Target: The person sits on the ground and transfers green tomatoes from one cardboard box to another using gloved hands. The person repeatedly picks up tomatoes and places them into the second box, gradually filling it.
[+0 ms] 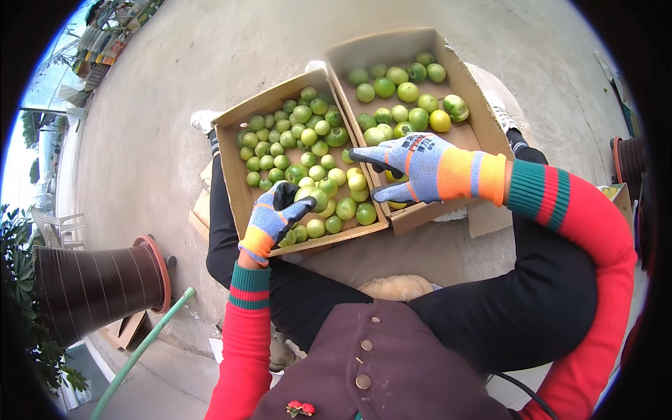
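My left hand (274, 212), in a blue and orange work glove with dark palm, curls around a green tomato (318, 200) over the near side of the left cardboard box (233, 178). Many small green tomatoes (287, 139) lie in that box. My right hand (420, 165), gloved alike, reaches over the wall between the two boxes. Its fingers are apart, with the tips near a small green tomato (346, 155). In the right cardboard box (475, 105) are larger green tomatoes (408, 92) and a yellow one (440, 121). My right hand hides part of this box.
A peach-coloured rounded object (396, 287) lies between my legs. To the left stand a large brown plant pot (100, 286) with an orange rim and a green pipe (144, 349). Another brown pot (630, 163) is at the right. Concrete floor (210, 52) stretches beyond the boxes.
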Demonstrator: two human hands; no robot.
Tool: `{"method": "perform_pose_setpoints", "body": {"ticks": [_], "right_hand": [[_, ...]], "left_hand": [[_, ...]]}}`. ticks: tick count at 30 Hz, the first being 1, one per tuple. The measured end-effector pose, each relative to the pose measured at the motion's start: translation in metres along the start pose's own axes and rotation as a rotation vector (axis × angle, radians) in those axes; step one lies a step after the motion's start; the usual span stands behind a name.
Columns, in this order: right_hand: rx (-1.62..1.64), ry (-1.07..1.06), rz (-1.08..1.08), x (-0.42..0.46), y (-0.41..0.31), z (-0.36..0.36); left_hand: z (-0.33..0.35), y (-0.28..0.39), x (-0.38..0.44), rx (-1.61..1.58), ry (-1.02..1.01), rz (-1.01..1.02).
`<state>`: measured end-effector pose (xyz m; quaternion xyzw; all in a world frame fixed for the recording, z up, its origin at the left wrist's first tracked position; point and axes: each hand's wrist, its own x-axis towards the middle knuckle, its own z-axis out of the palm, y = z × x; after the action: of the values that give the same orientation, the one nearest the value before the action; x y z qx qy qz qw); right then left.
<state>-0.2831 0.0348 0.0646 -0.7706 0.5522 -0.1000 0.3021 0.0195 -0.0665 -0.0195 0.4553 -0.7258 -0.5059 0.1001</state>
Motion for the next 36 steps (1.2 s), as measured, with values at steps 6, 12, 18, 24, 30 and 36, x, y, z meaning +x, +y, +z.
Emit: {"method": "perform_pose_setpoints", "body": {"ticks": [6,12,18,24,30,36], "right_hand": [[-0.021,0.030,-0.144,0.004,-0.007,0.003],[-0.159,0.070,0.422,-0.003,0.015,-0.016],[-0.013,0.256,0.358,0.005,0.011,-0.017],[-0.077,0.021,0.013,0.000,-0.004,-0.001],[0.017,0.033,-0.125,0.004,-0.010,-0.002],[-0.052,0.329,0.417,0.001,0.017,-0.011]], "left_hand": [[0.029,0.088,-0.003,0.271,-0.117,0.685],[-0.005,0.062,-0.008,0.940,0.023,-0.065],[-0.002,0.009,-0.012,1.235,-0.312,-0.397],[-0.002,0.039,-0.008,0.000,-0.152,-0.147],[0.060,0.061,0.001,0.557,0.158,0.828],[0.040,0.055,0.007,0.797,0.111,-0.100]]}}
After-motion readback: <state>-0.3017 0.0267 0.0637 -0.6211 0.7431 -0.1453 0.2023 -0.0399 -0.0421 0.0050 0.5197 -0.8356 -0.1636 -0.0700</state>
